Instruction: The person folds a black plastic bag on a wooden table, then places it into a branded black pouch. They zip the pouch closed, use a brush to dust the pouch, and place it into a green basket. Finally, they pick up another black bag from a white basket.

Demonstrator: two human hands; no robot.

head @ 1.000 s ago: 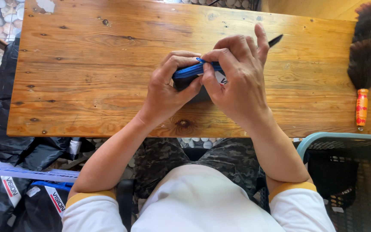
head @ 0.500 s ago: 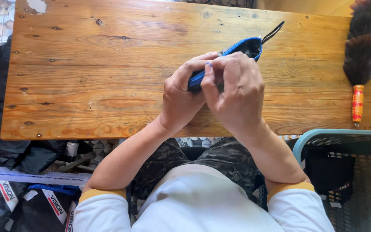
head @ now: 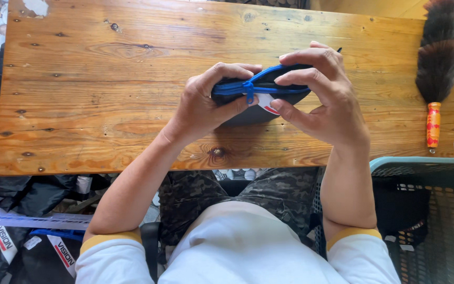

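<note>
Both hands grip a small dark pouch (head: 261, 102) with blue zipper, held just above the desk (head: 106, 94). Left hand (head: 206, 102) clamps the end; right hand (head: 319, 102) pinches the top edge. Looks mid-zip; next needs fingers on the pull tab (head: 248, 90).

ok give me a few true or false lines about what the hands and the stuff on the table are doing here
1. Both the left hand and the right hand grip the dark pouch. True.
2. The pouch's zipper is red. False: it is blue.
3. A feather duster lies at the right end of the wooden table. True.
4. The duster touches the right hand. False: they lie apart.
</note>
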